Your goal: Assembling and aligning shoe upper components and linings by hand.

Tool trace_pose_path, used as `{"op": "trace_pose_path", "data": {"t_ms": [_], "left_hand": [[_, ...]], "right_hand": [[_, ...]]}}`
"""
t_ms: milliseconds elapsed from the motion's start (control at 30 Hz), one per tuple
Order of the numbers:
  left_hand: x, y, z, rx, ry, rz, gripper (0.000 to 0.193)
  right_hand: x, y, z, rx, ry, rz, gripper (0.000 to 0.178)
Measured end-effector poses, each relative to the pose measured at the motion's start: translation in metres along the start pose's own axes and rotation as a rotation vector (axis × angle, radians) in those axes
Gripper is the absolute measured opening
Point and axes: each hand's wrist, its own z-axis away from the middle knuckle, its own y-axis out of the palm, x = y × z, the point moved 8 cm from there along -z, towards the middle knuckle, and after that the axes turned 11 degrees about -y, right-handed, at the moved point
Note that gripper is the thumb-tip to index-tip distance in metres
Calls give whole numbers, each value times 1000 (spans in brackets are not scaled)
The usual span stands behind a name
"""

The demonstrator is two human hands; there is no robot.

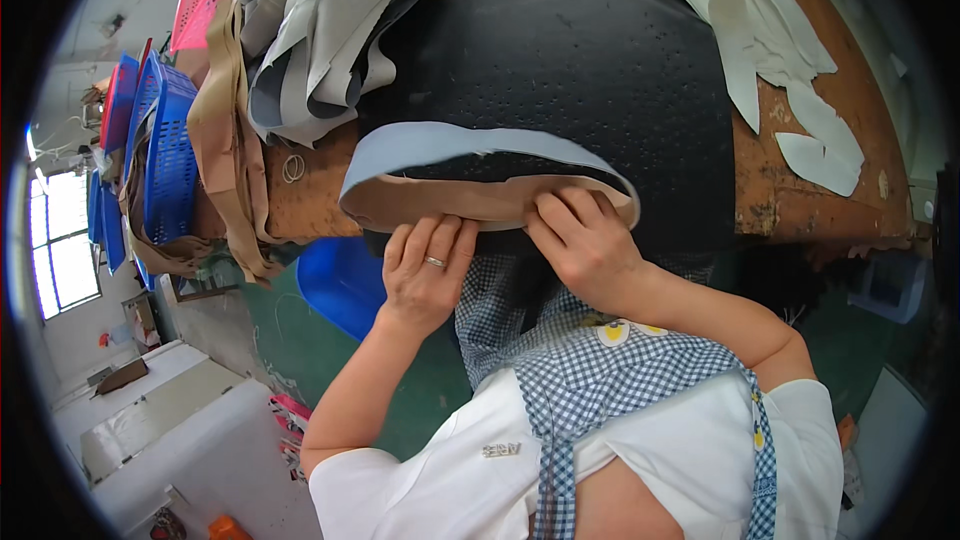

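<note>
"Scanning from the left, what lies around you?"

"A blue basket (pixel 170 155), tan strips (pixel 220 125) and grey strips (pixel 320 30). Then your left hand (pixel 425 275): fingers close together at the band's near edge, thumb hidden, so I cannot tell whether they pinch."

"And the band (pixel 455 202)?"

"It loops over the black mat's (pixel 560 50) near edge, pale blue on its far side, tan on its near side. It looks light, soft and springy; hold the edge, fingertips spread, so it won't buckle."

"Your right hand (pixel 590 245)?"

"Fingers bent narrow, holding that edge. Beyond lie white pieces (pixel 735 40)."
</note>
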Motion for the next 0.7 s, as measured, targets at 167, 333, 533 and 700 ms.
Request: {"op": "trace_pose_path", "data": {"t_ms": [167,333,533,700], "left_hand": [[0,-2,4,6,35,-3,30],[-1,-6,4,14,31,-7,30],[7,-5,-4,55,-37,171,35],[8,-6,-6,79,-82,255,32]], "right_hand": [[8,1,9,-17,-61,-1,34],[6,5,11,9,-68,-43,37],[10,6,-4,19,-14,-67,41],[11,16,-23,-68,-41,-188,40]]}}
